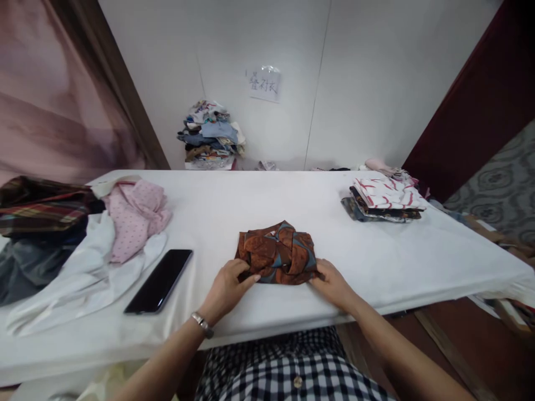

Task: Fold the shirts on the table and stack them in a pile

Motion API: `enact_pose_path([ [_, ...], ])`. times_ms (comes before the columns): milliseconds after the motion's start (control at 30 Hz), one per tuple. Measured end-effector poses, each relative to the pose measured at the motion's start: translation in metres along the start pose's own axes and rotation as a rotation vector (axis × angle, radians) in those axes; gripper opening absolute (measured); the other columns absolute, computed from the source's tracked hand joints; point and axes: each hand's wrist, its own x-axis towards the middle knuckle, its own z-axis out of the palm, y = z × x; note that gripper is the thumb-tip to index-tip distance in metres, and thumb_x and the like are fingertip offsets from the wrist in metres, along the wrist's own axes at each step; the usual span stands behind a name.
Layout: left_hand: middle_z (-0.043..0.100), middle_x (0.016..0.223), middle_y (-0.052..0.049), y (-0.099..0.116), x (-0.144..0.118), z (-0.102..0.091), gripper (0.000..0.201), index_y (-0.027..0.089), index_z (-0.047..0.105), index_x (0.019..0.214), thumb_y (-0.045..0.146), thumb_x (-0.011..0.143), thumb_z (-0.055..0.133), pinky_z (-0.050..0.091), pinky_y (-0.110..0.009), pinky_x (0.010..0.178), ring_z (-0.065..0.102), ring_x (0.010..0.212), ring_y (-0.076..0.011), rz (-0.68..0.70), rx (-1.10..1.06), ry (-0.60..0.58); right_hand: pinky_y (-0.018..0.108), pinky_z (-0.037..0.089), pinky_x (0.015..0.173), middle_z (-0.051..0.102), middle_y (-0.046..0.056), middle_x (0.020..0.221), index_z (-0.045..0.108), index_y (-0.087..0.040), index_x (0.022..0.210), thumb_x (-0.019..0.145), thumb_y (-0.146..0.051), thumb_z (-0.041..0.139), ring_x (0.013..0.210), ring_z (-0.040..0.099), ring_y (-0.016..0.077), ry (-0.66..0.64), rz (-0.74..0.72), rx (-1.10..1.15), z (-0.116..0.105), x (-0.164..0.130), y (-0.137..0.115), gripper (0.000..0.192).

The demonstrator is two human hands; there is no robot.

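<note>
Patterned shirt [276, 253]: we find it folded into a compact, roughly rectangular bundle of brown cloth with blue-grey shapes, lying between the two hands, its near corners meeting them.
White surface [259, 197]: it carries the bundle close to its front edge, directly before the wearer.
Left hand [228, 284]: we see it grasping the near-left corner, the thumb along the front edge and the other fingers curled at the side; a metal wristband [203, 324] circles the wrist.
Right hand [331, 282]: we note it grasping the near-right corner, its fingertips partly hidden by the cloth.
Smartphone [159, 281]: it lies dark screen up, left of the left hand and apart from it.
Left-hand garments: we distinguish a pink dotted garment [136, 214] lying partly on a white garment [90, 278], with a plaid garment [45, 214] farther left.
Folded stack [388, 200]: well apart from the right hand, beyond it and to the right, we observe a white garment with red marks topping darker folded cloth.
Clothes heap [213, 133]: it rises beyond the far edge, against the wall [359, 83].
</note>
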Motion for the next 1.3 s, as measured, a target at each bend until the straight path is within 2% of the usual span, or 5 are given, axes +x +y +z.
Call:
enact_pose_path([
  [167,0.068,0.087,-0.004,0.003,0.024,-0.01,0.039,0.023,0.064,0.082,0.056,0.084,0.044,0.048,-0.032,0.074,0.062,0.08,-0.0202,-0.222,-0.066,0.137,0.039,0.04,0.099,0.062,0.006,0.122,0.058,-0.024,0.124,0.075,-0.039,0.066,0.113,0.055,0.0235,0.189,0.159,0.275,-0.011,0.021,-0.009,0.052],
  [433,0.07,0.085,-0.006,0.004,0.075,0.0,0.024,0.021,0.063,0.084,0.043,0.075,0.059,0.047,-0.033,0.075,0.064,0.082,-0.0232,-0.27,-0.104,0.089,0.038,0.047,0.085,0.071,0.002,0.082,0.068,-0.021,0.104,0.063,-0.027,0.073,0.079,0.064,0.0203,0.2,0.2,0.041,-0.001,0.1,-0.004,0.042],
  [767,0.072,0.092,-0.009,0.007,0.108,-0.005,0.037,0.017,0.063,0.089,0.05,0.072,0.062,0.05,-0.032,0.075,0.065,0.089,-0.0234,-0.382,-0.581,0.038,0.031,0.048,0.069,0.062,-0.003,0.068,0.063,-0.021,0.108,0.069,-0.033,0.063,0.066,0.058,0.0167,0.329,0.142,0.194,0.014,0.059,0.002,0.041],
  [1067,0.068,0.113,-0.009,-0.011,0.058,-0.005,0.045,0.019,0.055,0.116,0.039,0.076,0.059,0.05,-0.035,0.088,0.063,0.102,-0.0216,-0.383,-0.571,0.072,0.037,0.051,0.076,0.071,0.003,0.088,0.046,-0.021,0.133,0.066,-0.03,0.071,0.081,0.066,0.0216,0.184,0.318,0.487,0.008,0.036,-0.005,0.072],
  [1300,0.066,0.116,-0.008,-0.019,0.05,0.011,0.041,0.019,0.056,0.118,0.02,0.077,0.052,0.046,-0.039,0.099,0.06,0.108,-0.0225,-0.247,-0.167,0.074,0.045,0.043,0.099,0.065,0.008,0.117,0.058,-0.023,0.124,0.075,-0.019,0.057,0.108,0.06,0.0247,0.194,0.059,-0.224,0.009,0.033,0.014,0.05],
])
